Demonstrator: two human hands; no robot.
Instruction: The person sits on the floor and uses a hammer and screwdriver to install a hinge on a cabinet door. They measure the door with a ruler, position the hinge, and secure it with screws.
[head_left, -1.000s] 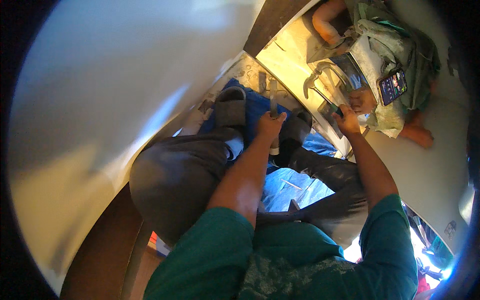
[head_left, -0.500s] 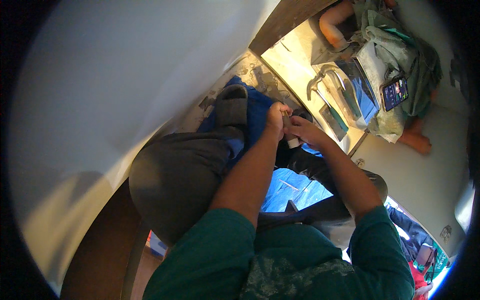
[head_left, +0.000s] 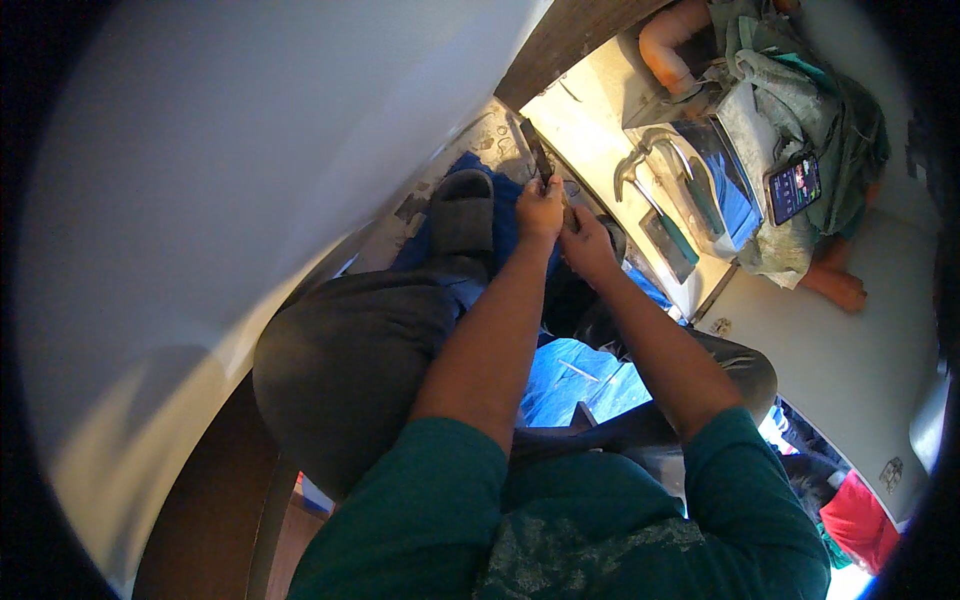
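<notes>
Down by the person's feet, both hands meet close together. The left hand (head_left: 540, 210) is closed around a thin dark tool (head_left: 536, 155) that sticks up and away from the fist, toward the white wall (head_left: 250, 170). The right hand (head_left: 588, 245) sits just beside the left one and touches it. Its fingers are curled in tight, but what they pinch is too small to tell.

The person is sitting. The left knee, in grey trousers (head_left: 350, 360), is bent up in front. A grey slipper (head_left: 462, 212) is on the left foot, and it rests on a blue cloth (head_left: 505, 225) on the floor. The slipper is just to the left of the hands. Both arms come out of green sleeves (head_left: 420, 500) at the bottom of the view.

To the right of the hands there is a pale board (head_left: 590, 135) on the floor. On it lie a claw hammer (head_left: 640, 165), near the middle, and a tool with a green handle (head_left: 672, 232), closer to the board's near edge. A clear plastic box (head_left: 720, 170) stands at the board's right side.

Past the box, another person sits on the floor. A phone (head_left: 795, 185) with a lit screen rests on that person's lap. One bare foot (head_left: 835, 288) shows on the pale floor.

A shiny blue sheet (head_left: 580, 375) lies between the person's legs.
</notes>
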